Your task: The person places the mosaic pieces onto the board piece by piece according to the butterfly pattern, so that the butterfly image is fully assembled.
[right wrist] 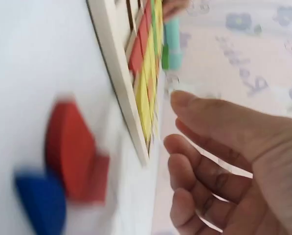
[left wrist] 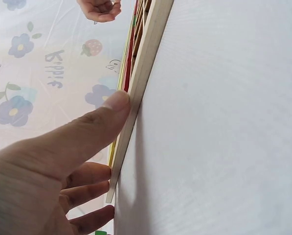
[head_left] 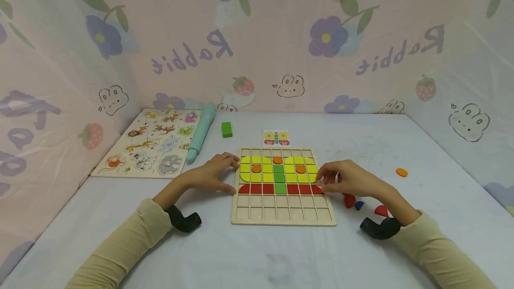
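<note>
A wooden grid board [head_left: 263, 214] lies flat at the middle of the table. Yellow pieces [head_left: 246, 176], orange discs [head_left: 277, 160], a green column [head_left: 279, 177] and a red row [head_left: 259, 188] fill its upper and middle cells. My left hand [head_left: 209, 175] rests against the board's left edge; its thumb touches the rim in the left wrist view. Beside the right edge is my right hand [head_left: 350, 179], fingers loosely bent, nothing between thumb and fingertips in the right wrist view. Near it lie red pieces [right wrist: 70, 149] and a blue piece [right wrist: 42, 200].
Behind the board lies a small butterfly pattern card [head_left: 276, 138]. Further left are a green block [head_left: 226, 129], a teal stick [head_left: 201, 134] and an animal puzzle board [head_left: 116, 171]. On the right are an orange disc [head_left: 401, 172] and another red piece [head_left: 381, 210].
</note>
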Available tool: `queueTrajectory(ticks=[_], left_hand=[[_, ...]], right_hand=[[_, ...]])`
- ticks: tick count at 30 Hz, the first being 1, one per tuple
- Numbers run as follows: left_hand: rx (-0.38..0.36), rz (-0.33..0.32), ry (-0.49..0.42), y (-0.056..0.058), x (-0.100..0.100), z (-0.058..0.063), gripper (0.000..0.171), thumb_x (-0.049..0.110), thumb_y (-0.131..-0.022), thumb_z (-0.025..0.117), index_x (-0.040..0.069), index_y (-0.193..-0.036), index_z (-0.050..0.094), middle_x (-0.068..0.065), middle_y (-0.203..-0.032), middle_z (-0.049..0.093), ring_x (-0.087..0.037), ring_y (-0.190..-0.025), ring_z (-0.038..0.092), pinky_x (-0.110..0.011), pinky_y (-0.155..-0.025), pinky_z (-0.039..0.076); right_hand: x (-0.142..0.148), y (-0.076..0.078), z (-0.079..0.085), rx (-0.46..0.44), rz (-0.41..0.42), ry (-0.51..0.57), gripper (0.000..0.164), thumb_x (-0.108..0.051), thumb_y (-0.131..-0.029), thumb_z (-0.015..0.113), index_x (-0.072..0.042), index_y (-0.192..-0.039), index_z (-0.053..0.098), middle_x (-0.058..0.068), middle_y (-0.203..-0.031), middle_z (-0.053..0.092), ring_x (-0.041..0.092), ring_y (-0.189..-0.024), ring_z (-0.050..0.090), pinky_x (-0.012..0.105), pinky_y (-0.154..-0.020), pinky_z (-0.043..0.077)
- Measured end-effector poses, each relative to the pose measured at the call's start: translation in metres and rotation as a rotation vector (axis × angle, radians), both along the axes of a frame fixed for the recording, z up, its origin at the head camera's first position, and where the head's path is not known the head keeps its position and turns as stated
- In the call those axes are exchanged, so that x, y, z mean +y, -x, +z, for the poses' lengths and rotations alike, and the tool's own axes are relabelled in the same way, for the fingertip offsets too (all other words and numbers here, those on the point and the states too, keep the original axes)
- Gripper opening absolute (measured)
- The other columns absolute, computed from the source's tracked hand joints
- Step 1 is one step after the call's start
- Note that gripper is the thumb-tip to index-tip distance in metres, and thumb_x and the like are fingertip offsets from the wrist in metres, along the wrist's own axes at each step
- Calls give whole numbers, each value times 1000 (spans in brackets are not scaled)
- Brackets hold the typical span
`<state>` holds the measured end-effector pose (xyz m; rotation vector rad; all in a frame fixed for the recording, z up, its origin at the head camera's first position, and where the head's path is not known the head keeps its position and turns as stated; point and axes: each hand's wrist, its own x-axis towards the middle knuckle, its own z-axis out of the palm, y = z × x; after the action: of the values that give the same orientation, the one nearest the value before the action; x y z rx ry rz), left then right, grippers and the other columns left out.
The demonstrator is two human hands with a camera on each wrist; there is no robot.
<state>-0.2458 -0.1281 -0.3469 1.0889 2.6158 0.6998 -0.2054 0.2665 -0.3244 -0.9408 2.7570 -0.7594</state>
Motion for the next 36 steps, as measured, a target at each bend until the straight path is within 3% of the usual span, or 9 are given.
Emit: queueTrajectory(ticks=[6, 11, 15, 20, 23, 28, 32, 36], left_hand=[[-1, -2, -2, 0, 0, 1, 62, 36, -75, 77, 6, -122, 48, -12, -139, 37, -31, -128, 33, -48, -107, 27], [6, 0, 7, 0, -2, 0, 62, 36, -75, 77, 7, -122, 48, -12, -139, 37, -32, -129, 32, -49, -107, 27], [8, 1, 3, 0, -2, 0, 63, 38, -75, 76, 7, -122, 48, -12, -139, 37, -32, -129, 32, -50, -106, 26], [4, -8, -5, 1, -1, 0, 63, 39, -75, 76, 7, -122, 48, -12, -139, 37, -32, -129, 32, -50, -106, 26], [3, -15, -8, 1, 0, 1, 62, 38, -75, 76, 7, -122, 48, -12, -140, 37, -31, -129, 32, -49, -107, 26], [6, -16, -14, 3, 0, 1, 61, 37, -75, 77, 7, -121, 49, -12, -140, 37, -31, -130, 31, -49, -107, 26], [10, -14, -13, 3, -1, 1, 60, 37, -75, 77, 7, -120, 50, -12, -140, 38, -30, -130, 32, -49, -107, 26], [-2, -12, -15, 2, -1, -1, 61, 37, -75, 77, 7, -120, 50, -12, -140, 38, -31, -130, 31, -50, -107, 26]], right_hand=[[56, -4, 12, 95, -195, -10, 25, -23, -80, 74, -10, -99, 66, -7, -79, 58, 6, -74, 52, 21, -65, 47], [100, -17, 12, 77, -272, -78, 25, -19, -80, 74, -9, -101, 65, -7, -82, 59, 4, -73, 52, 20, -65, 48], [122, -30, 3, 83, -243, -59, 30, -16, -77, 76, -11, -105, 64, -6, -88, 62, 4, -76, 51, 20, -64, 47], [139, -38, -13, 121, -125, 14, 33, -6, -80, 71, -14, -111, 64, -4, -102, 59, 5, -84, 47, 20, -67, 45], [143, -38, -19, 145, -98, 46, 33, 0, -80, 69, -13, -111, 64, -4, -98, 58, 4, -83, 47, 18, -67, 44], [142, -35, -23, 172, -203, 43, 25, -9, -77, 75, -14, -98, 64, -8, -80, 57, 3, -72, 50, 15, -63, 43], [139, -36, -22, 150, -255, 18, 30, -19, -76, 78, -16, -103, 64, -9, -84, 56, 3, -74, 49, 16, -62, 41], [140, -36, -21, 90, -115, 68, 38, -7, -82, 70, -12, -118, 61, -4, -103, 57, 5, -86, 47, 19, -68, 43]])
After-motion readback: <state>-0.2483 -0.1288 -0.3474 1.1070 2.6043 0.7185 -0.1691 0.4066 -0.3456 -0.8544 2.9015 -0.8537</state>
